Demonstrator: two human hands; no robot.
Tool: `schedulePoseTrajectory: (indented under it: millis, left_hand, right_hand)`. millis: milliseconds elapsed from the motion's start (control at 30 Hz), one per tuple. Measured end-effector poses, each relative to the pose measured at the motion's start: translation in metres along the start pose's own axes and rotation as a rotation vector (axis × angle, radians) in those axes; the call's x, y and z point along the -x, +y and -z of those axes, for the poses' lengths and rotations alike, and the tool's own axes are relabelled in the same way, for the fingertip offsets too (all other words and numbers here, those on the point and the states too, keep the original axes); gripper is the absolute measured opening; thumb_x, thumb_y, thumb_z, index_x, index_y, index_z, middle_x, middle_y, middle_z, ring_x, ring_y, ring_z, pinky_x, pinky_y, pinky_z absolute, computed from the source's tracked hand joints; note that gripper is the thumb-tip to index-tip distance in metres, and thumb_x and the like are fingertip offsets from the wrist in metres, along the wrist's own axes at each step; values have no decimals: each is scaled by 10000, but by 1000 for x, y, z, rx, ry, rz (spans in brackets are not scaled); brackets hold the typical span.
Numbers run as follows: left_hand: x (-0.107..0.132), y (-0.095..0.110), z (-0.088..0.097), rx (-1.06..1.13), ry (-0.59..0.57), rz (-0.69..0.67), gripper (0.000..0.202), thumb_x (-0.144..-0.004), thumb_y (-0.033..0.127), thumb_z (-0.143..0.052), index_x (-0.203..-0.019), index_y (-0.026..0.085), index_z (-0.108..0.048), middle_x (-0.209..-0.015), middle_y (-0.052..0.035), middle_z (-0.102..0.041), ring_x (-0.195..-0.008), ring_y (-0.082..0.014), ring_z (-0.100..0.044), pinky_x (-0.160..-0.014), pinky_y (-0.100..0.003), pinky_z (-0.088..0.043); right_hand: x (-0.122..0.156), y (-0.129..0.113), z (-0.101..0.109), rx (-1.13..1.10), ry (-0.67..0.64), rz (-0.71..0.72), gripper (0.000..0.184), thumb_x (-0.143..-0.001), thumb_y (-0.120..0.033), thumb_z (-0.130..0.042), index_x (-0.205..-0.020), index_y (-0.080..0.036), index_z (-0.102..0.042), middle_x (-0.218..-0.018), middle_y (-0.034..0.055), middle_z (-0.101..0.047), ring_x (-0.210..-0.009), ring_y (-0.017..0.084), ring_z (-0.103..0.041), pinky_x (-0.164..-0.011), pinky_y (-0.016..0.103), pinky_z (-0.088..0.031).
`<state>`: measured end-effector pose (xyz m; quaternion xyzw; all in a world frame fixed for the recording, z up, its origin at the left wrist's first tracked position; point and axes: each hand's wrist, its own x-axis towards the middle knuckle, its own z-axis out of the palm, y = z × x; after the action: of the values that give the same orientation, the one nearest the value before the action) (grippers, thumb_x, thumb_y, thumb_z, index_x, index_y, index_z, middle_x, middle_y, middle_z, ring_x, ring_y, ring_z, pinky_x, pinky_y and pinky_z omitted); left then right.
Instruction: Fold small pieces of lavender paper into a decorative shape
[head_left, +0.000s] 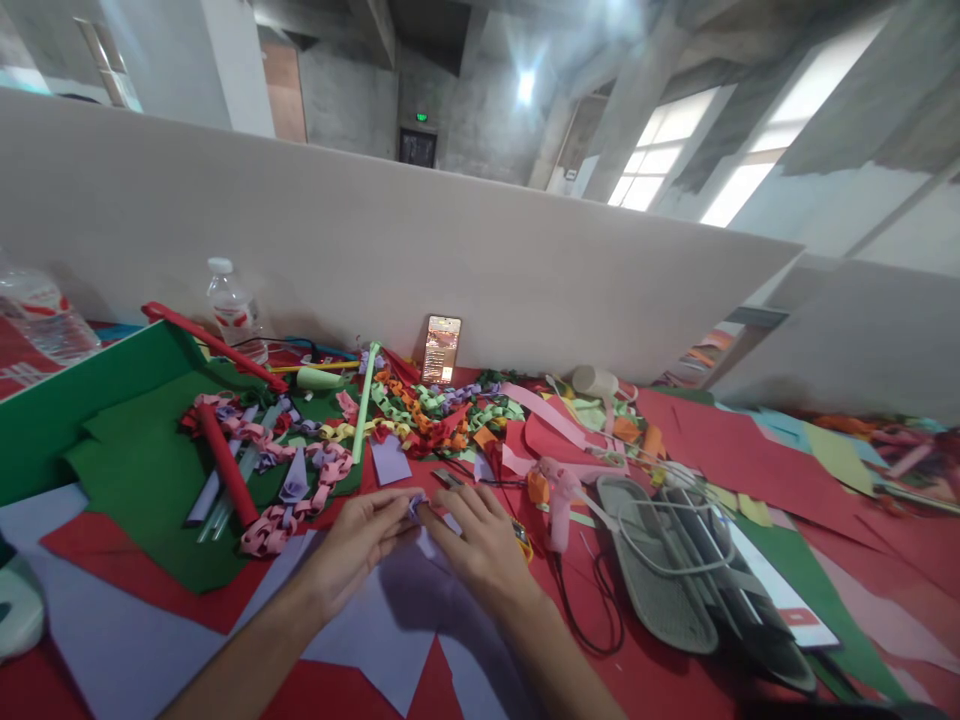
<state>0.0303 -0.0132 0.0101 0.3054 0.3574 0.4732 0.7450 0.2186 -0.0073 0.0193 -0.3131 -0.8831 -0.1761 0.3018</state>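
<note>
My left hand [375,530] pinches a small curled strip of purple paper [415,507] between thumb and fingertips. Close beside it, my right hand [480,545] has its index finger at the same strip, with its other fingers bent over the table; whether it grips the strip is hard to make out. Below both hands lie purple paper sheets [397,620] on the red tabletop. Paper chains in pink [330,478], orange and purple are heaped beyond the left hand. To the right of the right hand rests a pink glue gun [559,503] with a black cord.
A lit phone [442,350] leans against the white partition [360,240]. Water bottles [234,308] stand at the left behind a green board [112,385]. Rolled paper tubes [226,466] lie left. A grey slipper-like object [652,570] with cables lies right, near red paper [750,460].
</note>
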Motion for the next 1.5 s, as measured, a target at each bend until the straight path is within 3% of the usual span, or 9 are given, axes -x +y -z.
schedulePoseTrajectory:
  millis: [100,233,300,467,567,733,933,1133,1500]
  left_hand:
    - [1,1,-1,10,-14,-1,354,-763,352,-836,-1038,141,-762,-1031,-129,-777,-973,-241,-724,-909,-349,-551]
    - [1,2,-3,46,39,10,326,-731,289,-866,-998,140,-754,-980,-103,-777,-936,-212,-724,-902,-325,-561]
    - [0,3,-3,94,79,2,317,-709,255,-880,-977,147,-750,-977,-83,-775,-914,-188,-723,-903,-308,-566]
    - [-3,6,-4,161,165,-56,339,-669,236,-901,-956,166,-735,-940,-48,-769,-868,-153,-718,-866,-269,-576]
    - [-4,5,-5,100,186,-101,354,-669,264,-898,-965,169,-730,-915,-39,-759,-883,-155,-709,-872,-267,-567]
    - [-8,-8,-3,-116,165,-185,368,-730,367,-842,-1022,178,-724,-1018,-79,-752,-931,-191,-698,-827,-265,-549]
    - [-11,-13,-3,-214,148,-258,310,-755,380,-816,-980,185,-729,-1009,-85,-748,-982,-216,-688,-846,-273,-535]
    - [-9,-12,-5,-82,134,-159,358,-742,386,-833,-1003,183,-693,-971,-75,-739,-935,-210,-706,-826,-284,-557]
    - [-8,-7,-2,-212,117,-124,411,-765,457,-799,-1035,171,-679,-904,-81,-782,-846,-195,-725,-767,-267,-552]
  right_hand:
    - [-5,2,7,14,-42,101,179,-987,-117,-536,-1035,-195,-689,-998,78,-722,-947,212,-624,-799,359,-456]
    - [-5,-2,7,-76,-26,3,206,-992,-130,-528,-1080,-226,-687,-1018,77,-719,-966,214,-631,-825,367,-472]
    - [-3,-8,3,-238,37,-184,214,-986,-151,-535,-1113,-234,-685,-1039,83,-706,-957,211,-635,-814,353,-490]
    - [-6,-25,-7,-813,148,-872,169,-962,-299,-576,-1007,-185,-692,-927,70,-718,-777,176,-654,-655,267,-508]
    - [-9,-29,-10,-1027,124,-1017,217,-910,-367,-633,-916,-164,-711,-865,64,-730,-742,179,-658,-630,251,-503]
    - [-11,-32,-15,-1125,137,-1082,217,-840,-369,-698,-859,-154,-723,-809,58,-725,-706,175,-647,-631,250,-498]
    - [-5,-35,-23,-1051,153,-1070,200,-867,-355,-663,-840,-159,-696,-757,43,-684,-645,158,-597,-589,244,-469]
    - [-6,-33,-18,-865,153,-941,81,-865,-260,-661,-847,-183,-679,-761,15,-652,-625,139,-554,-572,230,-429]
    - [-6,-29,-15,-814,123,-923,127,-899,-274,-630,-820,-184,-672,-777,23,-658,-640,143,-562,-584,236,-425]
